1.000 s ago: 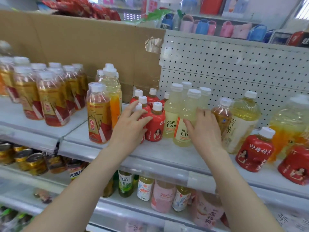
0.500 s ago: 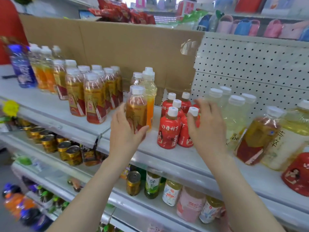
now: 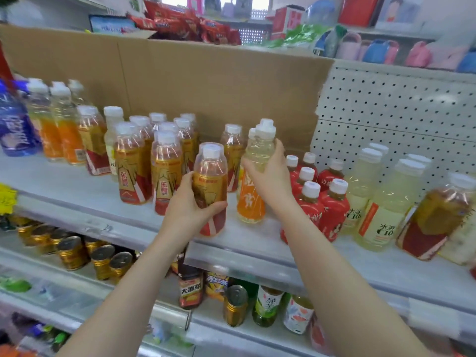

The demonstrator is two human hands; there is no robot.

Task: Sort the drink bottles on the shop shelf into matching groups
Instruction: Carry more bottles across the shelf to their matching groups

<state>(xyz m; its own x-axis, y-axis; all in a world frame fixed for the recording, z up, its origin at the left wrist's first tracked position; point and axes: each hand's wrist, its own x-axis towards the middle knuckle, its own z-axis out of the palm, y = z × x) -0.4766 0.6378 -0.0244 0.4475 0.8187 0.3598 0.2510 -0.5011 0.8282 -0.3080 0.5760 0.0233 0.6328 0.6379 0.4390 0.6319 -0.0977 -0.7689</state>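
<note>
At the near edge of the shelf (image 3: pixel 77 199), the left hand (image 3: pixel 189 206) curls its fingers round a gold-and-red bottle (image 3: pixel 210 176), just right of the matching cluster (image 3: pixel 134 163). The right hand (image 3: pixel 269 176) grips the shoulder of an orange-label bottle (image 3: pixel 251 204) standing between that cluster and the red bottles (image 3: pixel 319 202). The red bottles and the pale yellow bottles (image 3: pixel 381 207) to the right look grouped. I judge the job roughly half done: orange-label mates (image 3: pixel 59 135) stand far left, and a gold-and-red stray (image 3: pixel 430 222) leans at the far right.

L hand (image 3: pixel 189 206), R hand (image 3: pixel 270 177), bare forearms (image 3: pixel 121 295)
</note>
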